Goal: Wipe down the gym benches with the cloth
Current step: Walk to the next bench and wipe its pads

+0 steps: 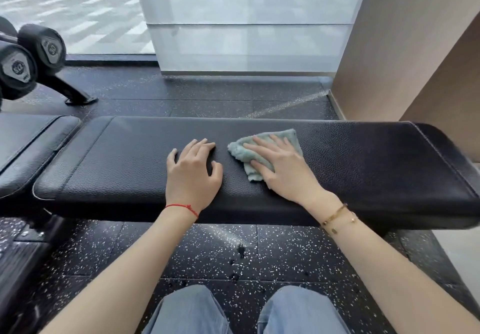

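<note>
Two knees in light blue trousers occupy the nearest part of the view, above a black speckled floor that carries a few dark wet spots just in front of them. Both forearms reach forward across the near edge of the bench pad, a long black textured cushion running left to right. The left hand, with a red cord at the wrist, rests on the middle of the pad with fingers loosely bent and spread, holding nothing. The right hand, with gold bracelets at the wrist, lies flat with fingers extended and apart, pressing the cloth against the pad. The cloth is a crumpled blue-green rag located just right of the pad's middle, nearer the far edge, close beside the left hand but not touching it. A second black pad adjoins the left end. Beyond the far edge, at the far left, two black dumbbells sit on a rack; a glass panel and a beige wall stand behind.
</note>
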A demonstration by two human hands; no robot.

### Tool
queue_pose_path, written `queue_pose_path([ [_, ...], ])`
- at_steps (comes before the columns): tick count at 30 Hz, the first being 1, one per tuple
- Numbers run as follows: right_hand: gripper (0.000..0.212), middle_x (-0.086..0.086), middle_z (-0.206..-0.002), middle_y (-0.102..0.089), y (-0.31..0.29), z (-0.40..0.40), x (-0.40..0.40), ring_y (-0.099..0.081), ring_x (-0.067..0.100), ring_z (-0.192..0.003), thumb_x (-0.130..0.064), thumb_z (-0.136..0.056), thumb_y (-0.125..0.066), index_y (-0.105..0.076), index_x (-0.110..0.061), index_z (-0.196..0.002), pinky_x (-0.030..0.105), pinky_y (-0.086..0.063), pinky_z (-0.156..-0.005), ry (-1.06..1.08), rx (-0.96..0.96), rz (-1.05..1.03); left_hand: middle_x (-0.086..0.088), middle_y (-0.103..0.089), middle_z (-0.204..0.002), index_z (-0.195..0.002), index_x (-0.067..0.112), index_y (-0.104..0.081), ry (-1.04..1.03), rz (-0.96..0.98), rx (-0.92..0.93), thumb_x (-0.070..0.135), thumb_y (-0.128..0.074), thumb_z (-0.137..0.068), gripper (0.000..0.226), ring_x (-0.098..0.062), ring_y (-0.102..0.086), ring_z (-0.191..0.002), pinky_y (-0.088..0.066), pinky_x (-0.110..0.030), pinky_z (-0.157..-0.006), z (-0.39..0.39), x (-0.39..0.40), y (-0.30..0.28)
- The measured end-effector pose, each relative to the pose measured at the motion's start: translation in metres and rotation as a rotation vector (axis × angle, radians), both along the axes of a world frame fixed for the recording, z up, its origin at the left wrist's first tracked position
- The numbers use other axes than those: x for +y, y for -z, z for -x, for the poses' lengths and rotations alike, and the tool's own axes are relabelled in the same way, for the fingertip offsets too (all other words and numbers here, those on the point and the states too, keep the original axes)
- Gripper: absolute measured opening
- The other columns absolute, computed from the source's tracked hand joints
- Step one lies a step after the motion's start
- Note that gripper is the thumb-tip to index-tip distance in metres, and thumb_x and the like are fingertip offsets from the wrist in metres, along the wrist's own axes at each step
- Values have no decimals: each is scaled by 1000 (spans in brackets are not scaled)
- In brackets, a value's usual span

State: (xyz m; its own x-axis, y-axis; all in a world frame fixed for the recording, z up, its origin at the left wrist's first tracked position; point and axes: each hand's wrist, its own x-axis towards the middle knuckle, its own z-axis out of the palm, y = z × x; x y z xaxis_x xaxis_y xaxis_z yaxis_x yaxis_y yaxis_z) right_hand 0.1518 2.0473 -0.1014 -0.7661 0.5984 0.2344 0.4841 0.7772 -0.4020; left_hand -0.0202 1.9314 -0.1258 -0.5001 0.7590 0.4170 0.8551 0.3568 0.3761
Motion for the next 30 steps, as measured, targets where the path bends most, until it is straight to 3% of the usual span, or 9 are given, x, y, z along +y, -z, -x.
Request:
queue_pose_path([
  [4, 42, -9, -153, -34, -2, -44, 36, -18, 16, -146, -40, -97, -46, -44, -40, -139, 41, -6, -121, 134, 5, 43, 3, -57, -142, -128, 21, -63, 0, -3, 2, 35, -42, -86, 49, -13, -43, -138, -22, -49, -118, 0, 0, 0],
  [7, 43, -7, -155, -31, -5, -21, 75, -17, 22, -146, -45, -98, -40, -41, -41, -141, 43, -4, -121, 394, -70, 60, 4, -57, -141, -127, 21, -63, -12, -3, -9, 35, -42, -86, 49, -13, -44, -138, -21, -49, -118, -1, 1, 0],
  [9, 45, -9, -156, -28, -3, 6, 76, -15, 24, -147, -48, -97, -38, -38, -42, -142, 43, -1, -121, 453, -117, 37, 4, -58, -141, -127, 21, -63, -14, -3, -12, 35, -42, -86, 48, -12, -44, -137, -21, -48, -118, -2, 1, 0],
  [13, 47, -12, -157, -26, 0, 20, 16, -12, 20, -148, -47, -98, -39, -35, -43, -144, 40, 4, -120, 216, -82, -12, 4, -57, -141, -128, 22, -62, -10, 4, -16, 36, -41, -86, 49, -12, -43, -138, -20, -47, -119, -1, 0, -2],
  [18, 46, -19, -154, -27, 0, -48, -46, -11, 9, -147, -46, -97, -43, -36, -46, -142, 34, -1, -122, 37, -1, -21, 3, -54, -144, -131, 21, -61, 6, 17, -21, 35, -39, -87, 51, -13, -41, -140, -19, -47, -120, -1, -2, -2],
  [21, 46, -17, -154, -27, -3, -64, -16, -11, 9, -147, -45, -97, -45, -37, -46, -142, 34, -2, -122, 64, -14, 68, 2, -54, -145, -132, 20, -61, 4, 19, -16, 35, -39, -87, 52, -14, -40, -141, -18, -47, -120, -3, -2, -2],
  [26, 47, -10, -157, -24, -5, -12, 34, -10, 22, -148, -48, -98, -39, -33, -44, -144, 42, 3, -120, 308, -122, 27, 1, -55, -144, -131, 19, -61, -13, 18, -16, 35, -38, -86, 53, -15, -41, -140, -19, -48, -119, -6, -1, -3],
  [30, 49, -11, -157, -25, 1, 5, -3, -10, 22, -148, -46, -97, -41, -32, -42, -145, 42, 4, -121, 139, -91, -19, 2, -55, -143, -130, 20, -62, -9, 18, -18, 36, -38, -86, 52, -14, -42, -139, -21, -48, -119, -5, -1, -4],
])
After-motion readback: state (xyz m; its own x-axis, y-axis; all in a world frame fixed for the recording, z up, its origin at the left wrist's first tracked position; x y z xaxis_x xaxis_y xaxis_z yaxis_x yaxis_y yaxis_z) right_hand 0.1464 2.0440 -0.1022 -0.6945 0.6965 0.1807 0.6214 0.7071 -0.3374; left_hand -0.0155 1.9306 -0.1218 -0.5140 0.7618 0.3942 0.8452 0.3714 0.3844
